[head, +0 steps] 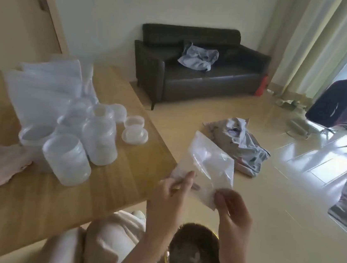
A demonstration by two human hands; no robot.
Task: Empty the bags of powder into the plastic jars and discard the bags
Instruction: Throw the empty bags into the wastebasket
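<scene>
Both hands, left hand (172,194) and right hand (233,209), have fingers pinching the flat bag (207,167) at 6 o'clock off the counter (119,179), so I'd crumple it before dropping it in the bin (193,256).

A single wide-angle view was recorded from head height, facing forward and steeply down past the right-hand edge of the light wooden table (106,180) toward the glossy beige tiled floor (278,208), with straight lines visibly bowed toward the frame edges. The two bare hands, left hand (169,198) and right hand (232,211), sat close under the lens in the lower centre, while the dark leather two-seat sofa (199,69) against the far white wall and the pale curtains (321,44) at upper right lay well away. No second view was supplied, so no shared coverage could be assessed.
</scene>
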